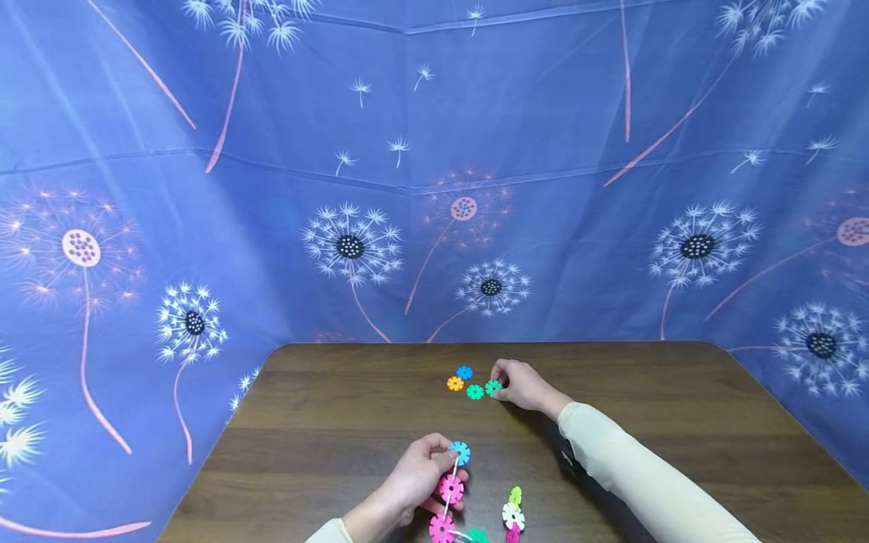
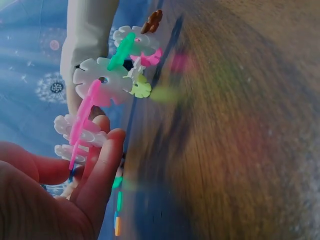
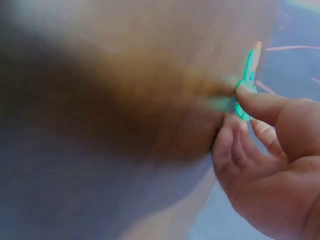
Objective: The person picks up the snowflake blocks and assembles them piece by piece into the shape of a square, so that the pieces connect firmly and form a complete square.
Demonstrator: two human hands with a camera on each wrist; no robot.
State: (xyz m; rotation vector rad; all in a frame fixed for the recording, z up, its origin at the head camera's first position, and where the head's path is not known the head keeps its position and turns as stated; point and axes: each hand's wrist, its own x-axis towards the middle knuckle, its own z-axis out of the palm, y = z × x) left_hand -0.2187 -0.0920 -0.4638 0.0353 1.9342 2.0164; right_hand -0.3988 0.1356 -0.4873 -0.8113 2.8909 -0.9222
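Note:
My left hand (image 1: 416, 477) grips the end of a chain of notched plastic flower discs, its thumb at a blue disc (image 1: 460, 453). Pink discs (image 1: 451, 489) follow below, linked edge-on by white discs (image 2: 100, 80), with a green disc (image 1: 477, 535) near the frame's bottom. Farther along, the left wrist view shows a brown disc (image 2: 152, 21) and a lime disc (image 2: 141, 87). At the far part of the table, my right hand (image 1: 523, 385) pinches a green disc (image 1: 492, 388) between thumb and fingers. Another green disc (image 1: 474, 391) lies just left of it.
An orange disc (image 1: 455, 383) and a loose blue disc (image 1: 465, 372) lie flat beside the green ones. Right of my left hand, a white disc (image 1: 514, 516) stands joined with lime and magenta ones. Behind the brown wooden table (image 1: 326, 422) hangs a blue dandelion-print cloth (image 1: 543, 113).

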